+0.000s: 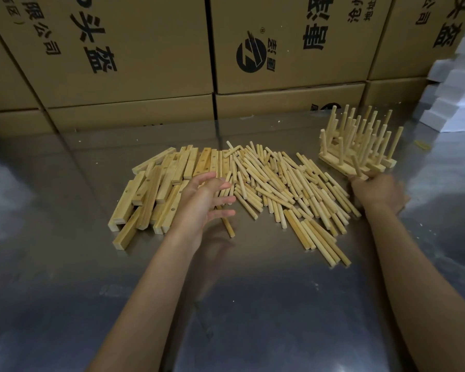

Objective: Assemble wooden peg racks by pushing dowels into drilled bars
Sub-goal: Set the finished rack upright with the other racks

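Several stacked cardboard boxes [134, 49] wall off the far edge of your steel table [65, 264]. Before them spreads the dowel heap [279, 183], with the drilled bars [156, 189] piled to its left and the finished peg racks [360, 140] standing at its right. Your left hand [207, 202] hovers with fingers spread and released over the bars' edge. Your right hand [376, 191] sits blurred at the nearest rack's base; its grasp I cannot tell.
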### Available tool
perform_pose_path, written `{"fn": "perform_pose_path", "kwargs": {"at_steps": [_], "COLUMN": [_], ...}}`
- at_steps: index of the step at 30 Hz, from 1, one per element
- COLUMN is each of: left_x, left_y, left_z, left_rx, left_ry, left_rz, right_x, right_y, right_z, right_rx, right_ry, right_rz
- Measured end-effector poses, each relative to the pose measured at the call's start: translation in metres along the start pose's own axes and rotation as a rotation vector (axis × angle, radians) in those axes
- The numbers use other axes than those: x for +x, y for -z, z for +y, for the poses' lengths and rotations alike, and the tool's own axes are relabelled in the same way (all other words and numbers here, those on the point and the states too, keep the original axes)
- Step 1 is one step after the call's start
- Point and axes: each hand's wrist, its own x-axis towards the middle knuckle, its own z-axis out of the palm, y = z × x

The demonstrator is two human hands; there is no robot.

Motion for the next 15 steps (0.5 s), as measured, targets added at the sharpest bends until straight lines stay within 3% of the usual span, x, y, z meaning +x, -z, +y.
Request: {"fn": "perform_pose_path", "kwargs": {"at_steps": [15], "left_x": [0.0036], "left_y": [0.0057], "left_z": [0.0033], "left_rx": [-0.042], "left_ry": [0.008], "left_rz": [0.025], "right_x": [-0.0041], "right_y": [0.0036], "right_z": [-0.0031], "right_rx": [0.159], "right_ry": [-0.023], "right_rz": [0.039]}}
